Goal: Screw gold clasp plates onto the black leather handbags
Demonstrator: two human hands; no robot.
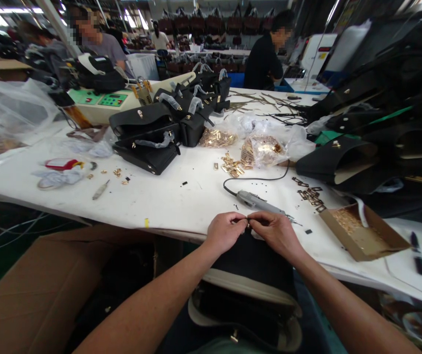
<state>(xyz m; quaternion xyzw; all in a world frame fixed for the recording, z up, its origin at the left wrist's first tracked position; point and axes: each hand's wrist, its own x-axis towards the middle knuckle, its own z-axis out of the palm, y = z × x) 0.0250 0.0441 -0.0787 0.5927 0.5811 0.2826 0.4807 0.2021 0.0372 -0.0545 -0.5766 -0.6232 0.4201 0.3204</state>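
Observation:
A black handbag [258, 263] with a pale lining edge lies in front of me at the table's front edge, its mouth facing me. My left hand [227, 230] and my right hand [273, 231] meet at its far end, thumbs and forefingers pinched together. Between the fingertips is something small, mostly hidden; I cannot make out what it is. Just beyond the right hand lies a grey electric screwdriver [258, 201] with a black cable, its bit pointing right. A gold clasp [234, 336] shows on the bag's near flap.
Gold metal fittings [232, 166] lie loose before plastic bags of parts [262, 150]. An open cardboard box [362, 236] of small pieces and a black brush [418, 253] are at right. Finished-looking black handbags [146, 142] stand behind. A large carton [45, 275] is below left. Other people work beyond.

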